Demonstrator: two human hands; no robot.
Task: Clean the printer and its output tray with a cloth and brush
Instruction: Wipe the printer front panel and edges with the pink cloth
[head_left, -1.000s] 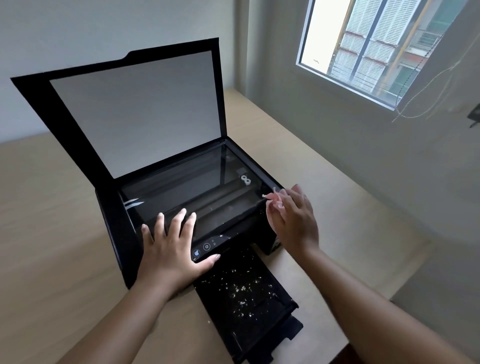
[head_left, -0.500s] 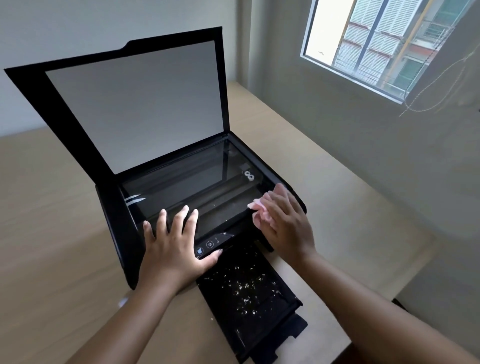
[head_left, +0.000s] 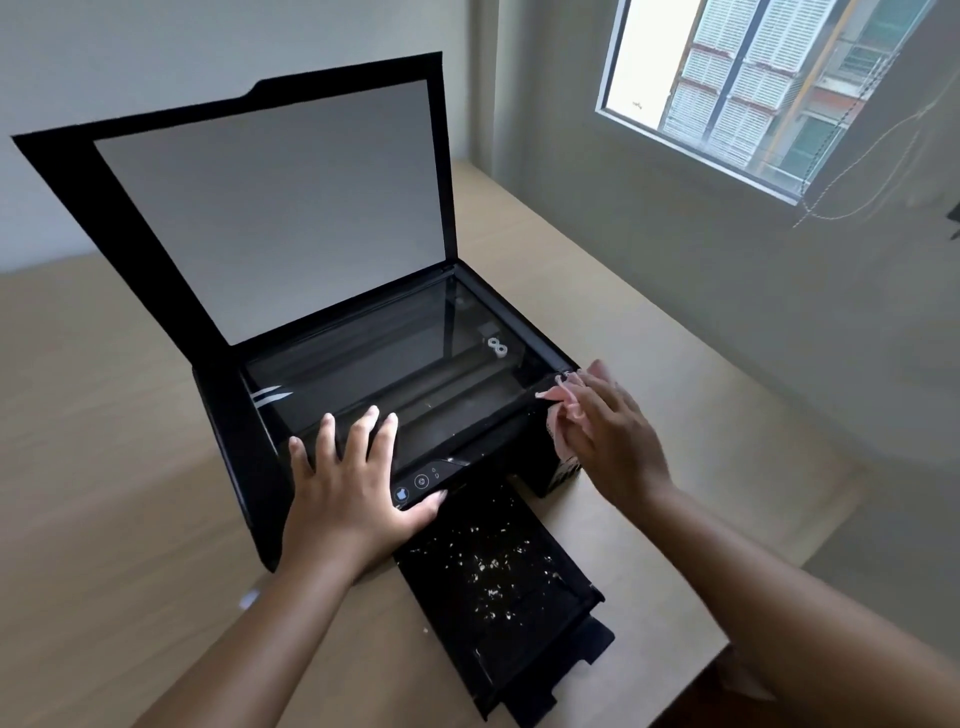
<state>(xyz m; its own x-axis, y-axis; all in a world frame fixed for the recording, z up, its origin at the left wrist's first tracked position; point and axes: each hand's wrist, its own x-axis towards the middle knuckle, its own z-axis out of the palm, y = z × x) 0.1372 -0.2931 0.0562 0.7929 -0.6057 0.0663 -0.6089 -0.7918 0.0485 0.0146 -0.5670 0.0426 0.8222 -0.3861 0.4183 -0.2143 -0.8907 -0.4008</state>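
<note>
A black printer (head_left: 228, 441) sits on a wooden table with its scanner lid (head_left: 280, 208) raised and the glass (head_left: 374, 364) exposed. My left hand (head_left: 348, 488) lies flat with fingers spread on the front edge of the scanner, thumb by the control panel. My right hand (head_left: 608, 436) presses a pink cloth (head_left: 561, 410) with straight fingers against the printer's front right corner. The output tray (head_left: 566, 629) sticks out toward me and is strewn with white paper bits (head_left: 488, 566). No brush is in view.
The wooden table (head_left: 104, 467) runs left and behind the printer; its right edge (head_left: 779, 519) is close to the printer. A wall with a window (head_left: 753, 88) stands to the right. A small white scrap (head_left: 249, 597) lies on the table by my left forearm.
My right hand has slid the pink cloth from the scanner's front edge to the right corner of the printer. My left hand has stayed in place.
</note>
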